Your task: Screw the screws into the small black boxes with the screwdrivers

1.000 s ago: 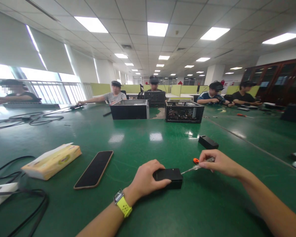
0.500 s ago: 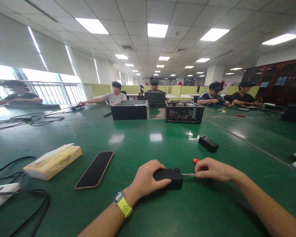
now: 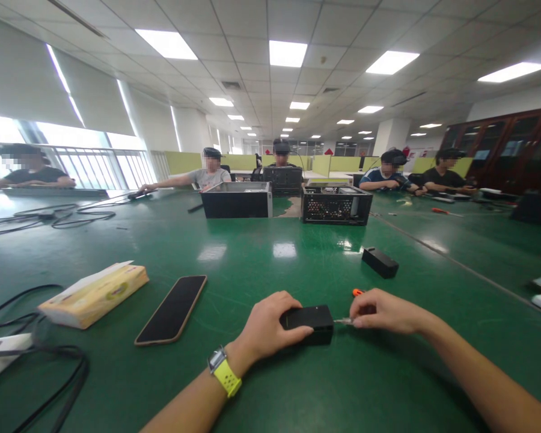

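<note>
A black rectangular box (image 3: 313, 322) lies on the green table, and my left hand (image 3: 273, 325) grips it from the left, thumb along the near side and fingers over the far side. At the box's right end, my right hand (image 3: 374, 310) pinches a thin silver rod (image 3: 343, 321). The rod's left tip meets the end face of the box; whether it enters it I cannot tell. Just behind my right fingers shows an orange piece (image 3: 357, 293), mostly hidden by the hand. A second black box (image 3: 380, 263) lies farther off to the right.
On the left are a phone (image 3: 171, 310), a tissue pack (image 3: 97, 293), black cables (image 3: 72, 385) and a white power strip (image 3: 4, 359). Two computer cases (image 3: 238, 201) (image 3: 336, 205) stand farther back. Several people sit around the table's far side. A red-handled screwdriver (image 3: 440, 211) lies far right.
My right hand has shifted slightly left, closer to the box, and less of the silver rod shows between them. My left hand and the box stay nearly where they were.
</note>
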Demonstrator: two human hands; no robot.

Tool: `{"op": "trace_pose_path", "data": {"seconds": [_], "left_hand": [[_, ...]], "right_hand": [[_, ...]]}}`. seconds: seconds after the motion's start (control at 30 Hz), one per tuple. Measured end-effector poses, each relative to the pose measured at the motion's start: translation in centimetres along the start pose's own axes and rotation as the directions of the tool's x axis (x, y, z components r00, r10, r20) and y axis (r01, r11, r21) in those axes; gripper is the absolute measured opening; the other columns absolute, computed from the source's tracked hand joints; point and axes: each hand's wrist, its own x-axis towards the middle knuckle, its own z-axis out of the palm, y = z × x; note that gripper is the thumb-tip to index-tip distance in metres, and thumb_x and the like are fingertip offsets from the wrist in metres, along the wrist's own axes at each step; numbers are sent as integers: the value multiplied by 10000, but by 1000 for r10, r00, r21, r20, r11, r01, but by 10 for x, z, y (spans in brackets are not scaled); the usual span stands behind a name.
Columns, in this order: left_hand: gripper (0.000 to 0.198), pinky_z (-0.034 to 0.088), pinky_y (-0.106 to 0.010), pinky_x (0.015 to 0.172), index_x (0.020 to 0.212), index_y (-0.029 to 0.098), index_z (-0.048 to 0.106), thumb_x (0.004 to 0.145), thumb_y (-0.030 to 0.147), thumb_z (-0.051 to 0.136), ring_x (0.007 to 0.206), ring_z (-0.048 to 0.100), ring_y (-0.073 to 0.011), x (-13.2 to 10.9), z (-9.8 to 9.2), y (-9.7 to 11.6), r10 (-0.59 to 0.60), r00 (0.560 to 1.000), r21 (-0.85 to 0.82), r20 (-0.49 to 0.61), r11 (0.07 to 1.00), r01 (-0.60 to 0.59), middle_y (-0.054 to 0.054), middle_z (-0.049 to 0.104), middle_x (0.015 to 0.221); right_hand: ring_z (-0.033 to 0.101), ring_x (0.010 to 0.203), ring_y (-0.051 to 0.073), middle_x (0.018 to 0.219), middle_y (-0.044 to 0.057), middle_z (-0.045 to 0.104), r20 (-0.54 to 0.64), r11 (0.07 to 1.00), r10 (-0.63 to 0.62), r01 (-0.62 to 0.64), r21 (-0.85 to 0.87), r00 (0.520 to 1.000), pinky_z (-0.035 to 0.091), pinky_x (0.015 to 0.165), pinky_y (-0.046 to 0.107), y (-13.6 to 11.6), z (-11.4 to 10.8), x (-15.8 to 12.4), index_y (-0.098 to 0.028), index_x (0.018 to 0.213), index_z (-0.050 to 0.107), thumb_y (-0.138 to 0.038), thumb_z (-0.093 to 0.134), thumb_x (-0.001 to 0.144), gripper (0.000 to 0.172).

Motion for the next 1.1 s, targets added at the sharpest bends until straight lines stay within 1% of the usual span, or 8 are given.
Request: {"op": "trace_pose_path", "data": {"seconds": [0.27, 0.4, 0.47, 0.53, 0.7, 0.83, 1.0, 1.1], "left_hand": [[322, 474, -313, 763, 979, 190, 645, 785, 446, 665, 848, 587, -201, 0, -3, 4, 8, 1000, -10, -19, 1000, -8, -47, 645, 931], [313, 478, -318, 791, 996, 196, 655, 780, 421, 670, 879, 594, -208, -1, -4, 4, 22, 1000, -22, -22, 999, -23, -49, 645, 957], [327, 482, -315, 788, 1014, 199, 657, 771, 417, 676, 882, 594, -210, -1, -4, 4, 22, 1000, -18, -21, 1000, -22, -53, 639, 966], [332, 484, -307, 774, 1017, 202, 658, 765, 416, 680, 876, 592, -209, 0, -3, 4, 19, 1000, -8, -14, 1000, -19, -51, 628, 961], [306, 475, -285, 738, 976, 199, 660, 753, 407, 689, 854, 582, -199, 0, -4, 6, 21, 1000, 1, 3, 1000, -21, -43, 604, 929], [311, 475, -284, 736, 971, 205, 658, 750, 422, 690, 846, 580, -199, -1, -4, 6, 16, 1000, -10, 10, 1000, -16, -41, 603, 923], [393, 480, -311, 814, 1072, 208, 627, 765, 445, 692, 918, 584, -206, 0, -6, 3, 7, 996, -90, -85, 996, -15, -56, 611, 1012], [314, 481, -320, 828, 1064, 200, 625, 840, 420, 621, 926, 586, -201, 0, -6, 1, -20, 985, -117, -172, 993, -1, -65, 619, 1018]], "right_hand": [[519, 663, 147, 740, 11, 594, -9, 998, 39, -39, 42, 999, 385, 598, 251, 4, -7, -7, -162, 799, 603, -274, 599, 796, 112], [506, 626, 130, 697, -11, 528, -208, 976, 62, -15, 219, 976, 395, 578, 240, 7, -8, -5, -189, 728, 451, -177, 504, 769, 67], [453, 604, 117, 668, -26, 465, -334, 990, 3, 45, 137, 943, 366, 562, 231, 0, 0, 1, -192, 707, 435, -171, 504, 765, 92], [431, 617, 119, 685, -25, 464, -367, 996, -81, 91, 11, 927, 353, 568, 232, -13, 13, 8, -182, 765, 508, -210, 564, 770, 62], [546, 800, 196, 971, 60, 598, -348, 972, -219, 173, -160, 911, 427, 703, 294, -40, 43, 24, -183, 1162, 581, -468, 756, 671, 594], [576, 811, 201, 925, 49, 644, -281, 970, -226, 189, -155, 933, 426, 706, 290, -44, 53, 32, -194, 1047, 657, -449, 743, 699, 439], [592, 806, 199, 901, 41, 661, -307, 973, -224, 193, -129, 925, 428, 713, 289, -37, 35, 28, -186, 991, 690, -439, 739, 710, 381], [603, 877, 233, 986, 73, 668, -452, 994, -108, 89, -64, 886, 448, 765, 318, -14, 3, 15, -172, 1016, 689, -478, 700, 735, 416]]}}
